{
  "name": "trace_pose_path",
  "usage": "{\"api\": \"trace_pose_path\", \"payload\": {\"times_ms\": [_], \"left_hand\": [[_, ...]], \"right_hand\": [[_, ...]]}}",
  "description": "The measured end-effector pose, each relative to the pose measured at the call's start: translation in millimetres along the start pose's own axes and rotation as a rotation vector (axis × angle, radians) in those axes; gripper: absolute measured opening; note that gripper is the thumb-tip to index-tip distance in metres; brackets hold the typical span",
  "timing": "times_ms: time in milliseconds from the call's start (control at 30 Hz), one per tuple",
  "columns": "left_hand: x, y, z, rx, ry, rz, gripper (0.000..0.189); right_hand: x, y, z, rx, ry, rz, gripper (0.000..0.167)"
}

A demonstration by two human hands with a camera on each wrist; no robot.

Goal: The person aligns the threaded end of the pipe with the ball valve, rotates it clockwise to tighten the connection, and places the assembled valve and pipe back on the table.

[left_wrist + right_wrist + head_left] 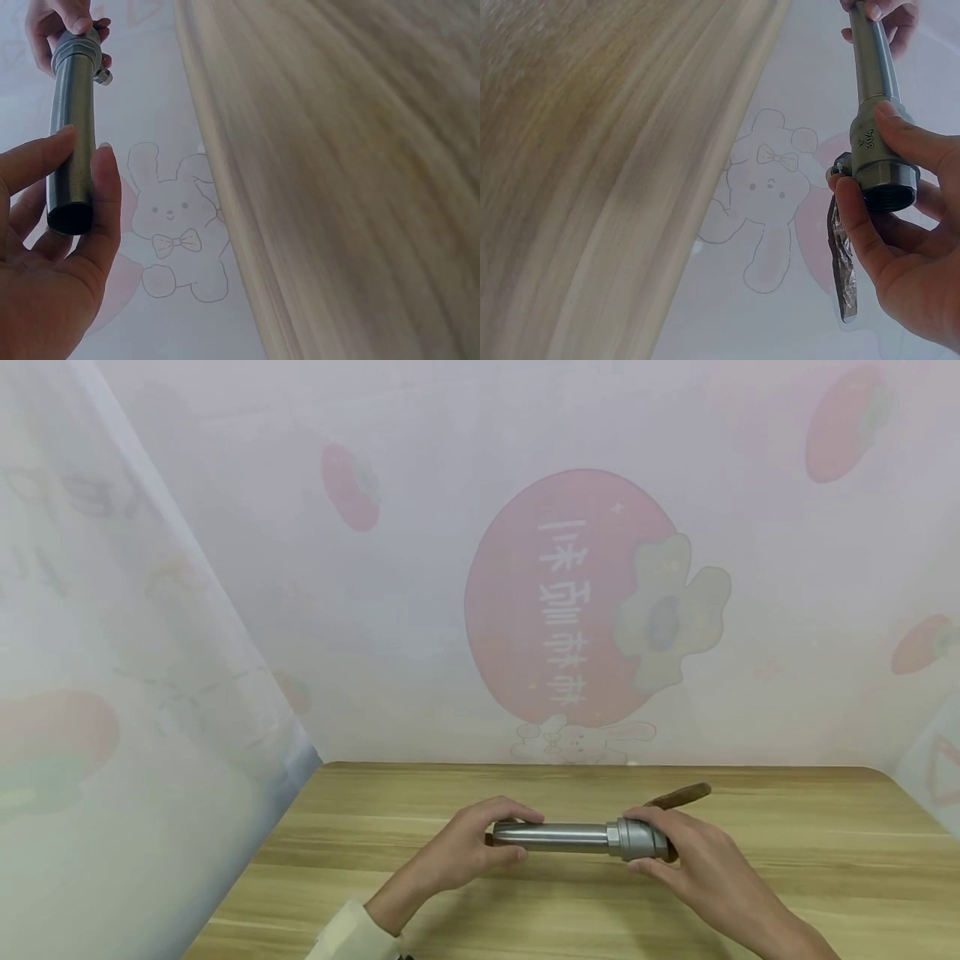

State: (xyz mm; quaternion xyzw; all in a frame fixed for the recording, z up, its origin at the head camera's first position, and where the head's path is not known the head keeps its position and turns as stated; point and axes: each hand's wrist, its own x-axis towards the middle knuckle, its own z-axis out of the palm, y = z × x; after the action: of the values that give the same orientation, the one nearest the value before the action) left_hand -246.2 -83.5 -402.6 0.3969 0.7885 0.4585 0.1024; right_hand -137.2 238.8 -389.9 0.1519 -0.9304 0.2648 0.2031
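A straight steel pipe (558,837) lies level across both hands, over the wooden table, in the head view. On its right end sits a grey metal ball valve (636,840) with raised markings on its body. A flat brown lever handle (678,796) sticks out from the valve toward the back. My left hand (461,853) grips the pipe's free end between thumb and fingers; the open dark bore (70,219) faces the left wrist camera. My right hand (708,868) holds the valve body, thumb and fingers on opposite sides. The valve's threaded opening (889,196) shows in the right wrist view.
The wood-grain table (337,835) spreads under both hands. Behind it hangs a pale cloth (420,635) printed with fruit, a flower and rabbits. Another cloth panel (150,635) slopes down along the left side.
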Motion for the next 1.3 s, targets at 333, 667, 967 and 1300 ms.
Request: {"api": "trace_pose_path", "payload": {"times_ms": [333,667,967,1300], "left_hand": [[-2.8,1.3,-1.1,0.016,-0.018,-0.043,0.037],[-4.6,4.0,-1.6,-0.016,-0.050,-0.092,0.037],[-4.2,2.6,-1.5,-0.042,-0.052,-0.091,0.037],[-4.7,2.2,-1.1,-0.030,-0.048,-0.070,0.037]], "right_hand": [[0.1,1.0,0.5,0.015,0.000,0.005,0.048],[-0.7,2.1,1.1,0.010,0.001,-0.005,0.050],[-1.8,2.1,2.1,0.011,0.022,-0.025,0.051],[-1.6,1.5,1.5,0.020,0.001,-0.006,0.049]]}}
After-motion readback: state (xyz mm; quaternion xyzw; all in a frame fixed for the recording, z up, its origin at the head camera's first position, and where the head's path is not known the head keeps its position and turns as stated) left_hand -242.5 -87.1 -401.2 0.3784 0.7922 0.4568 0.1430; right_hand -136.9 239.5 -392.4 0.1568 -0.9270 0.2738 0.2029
